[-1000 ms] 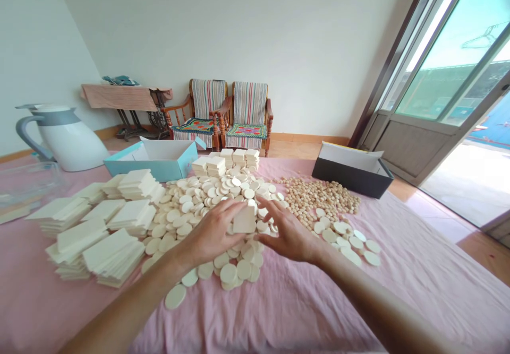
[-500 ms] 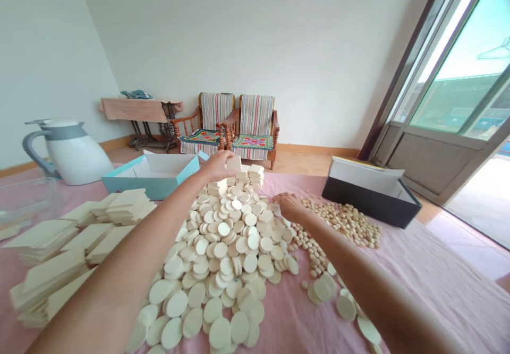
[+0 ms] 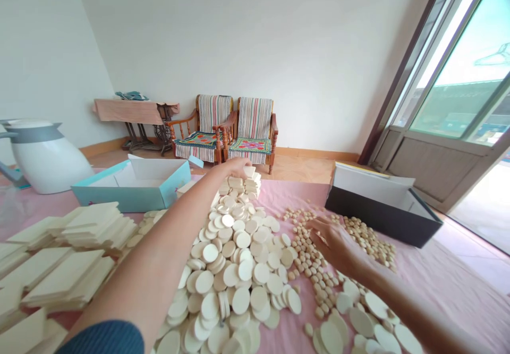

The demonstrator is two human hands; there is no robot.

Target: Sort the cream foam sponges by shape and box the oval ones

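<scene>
My left hand [image 3: 238, 167] reaches to the far end of the pile, fingers closed at a small pale wooden square [image 3: 249, 172] on top of stacked squares [image 3: 235, 185]. Part of its grip is hidden behind the hand. Nearer to me spreads a big heap of round wooden discs [image 3: 243, 256]. My right hand [image 3: 330, 237] hovers low, palm down with fingers apart, over a scatter of small round wooden pieces [image 3: 308, 253]. More discs [image 3: 360, 322] lie under and beside my right forearm.
Larger wooden squares [image 3: 66, 272] are stacked at the left. A light-blue box [image 3: 123, 197] and a black box [image 3: 378, 216] stand open on the pink cloth [image 3: 434, 274]. A white jug [image 3: 50, 157] is far left. Two chairs and a covered sewing table stand behind.
My left hand has lowered the small square onto the far stacks. My right hand has moved right and nearer, from the disc heap's edge to over the small round pieces. The view has shifted slightly.
</scene>
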